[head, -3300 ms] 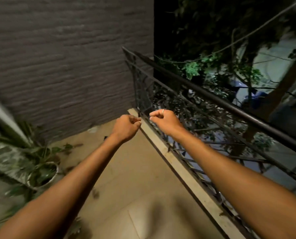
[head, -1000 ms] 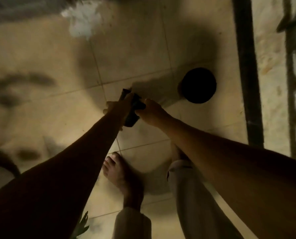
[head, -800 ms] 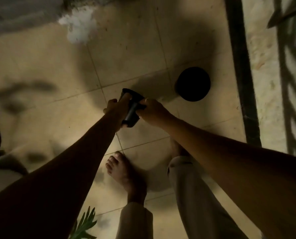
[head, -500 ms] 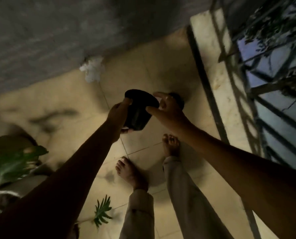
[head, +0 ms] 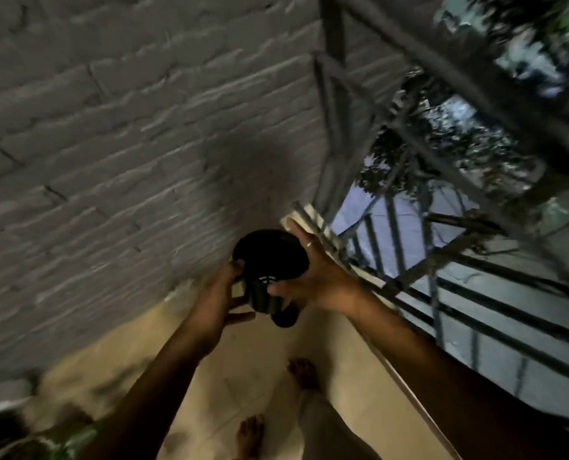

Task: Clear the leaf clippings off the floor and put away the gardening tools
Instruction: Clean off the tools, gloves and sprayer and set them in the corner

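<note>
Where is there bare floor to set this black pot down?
Bare tile lies between the brick wall and the left forearm, and between the feet and the railing curb. Crowded: the plant at lower left, and the dark round thing under the black pot held by the left hand and right hand.

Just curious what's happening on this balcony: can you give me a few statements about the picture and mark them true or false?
1. Both the left hand and the right hand hold a black plant pot. True.
2. The pot stands on the ground. False: it is held tilted in the air above the floor.
3. A metal railing runs along the person's right. True.
4. The person wears shoes. False: the feet are bare.
</note>
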The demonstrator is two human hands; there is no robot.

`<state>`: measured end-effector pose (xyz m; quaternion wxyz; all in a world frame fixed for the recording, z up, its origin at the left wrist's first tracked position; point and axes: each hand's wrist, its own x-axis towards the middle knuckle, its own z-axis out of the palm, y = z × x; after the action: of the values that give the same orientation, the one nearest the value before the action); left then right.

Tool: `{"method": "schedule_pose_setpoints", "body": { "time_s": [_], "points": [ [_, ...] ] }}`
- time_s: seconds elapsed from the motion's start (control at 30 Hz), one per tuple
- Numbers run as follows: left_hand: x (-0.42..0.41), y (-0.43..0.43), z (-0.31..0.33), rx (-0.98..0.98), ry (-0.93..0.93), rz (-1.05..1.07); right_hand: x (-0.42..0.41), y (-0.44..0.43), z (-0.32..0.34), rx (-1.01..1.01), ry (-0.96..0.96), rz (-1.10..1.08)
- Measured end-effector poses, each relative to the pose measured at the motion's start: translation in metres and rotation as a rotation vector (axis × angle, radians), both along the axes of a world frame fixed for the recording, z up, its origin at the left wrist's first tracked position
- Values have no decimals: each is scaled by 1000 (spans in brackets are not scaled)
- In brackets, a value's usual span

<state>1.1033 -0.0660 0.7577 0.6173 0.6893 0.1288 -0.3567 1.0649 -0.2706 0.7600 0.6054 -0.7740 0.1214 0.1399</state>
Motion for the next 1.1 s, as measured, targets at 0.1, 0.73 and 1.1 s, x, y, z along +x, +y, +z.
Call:
{"method": "schedule_pose_setpoints", "body": {
  "time_s": [0.1, 0.73, 1.1],
  "points": [
    [-15, -11, 50, -50, -65, -108, -36, -5, 52, 45, -71, -99],
    [-293, -164, 250, -322, -731, -1221, -480, -32, 250, -308, -254, -1038],
    [-642, -219, 262, -540, -755, -1710, -832, 51, 263, -440, -115, -1580]
  ]
}}
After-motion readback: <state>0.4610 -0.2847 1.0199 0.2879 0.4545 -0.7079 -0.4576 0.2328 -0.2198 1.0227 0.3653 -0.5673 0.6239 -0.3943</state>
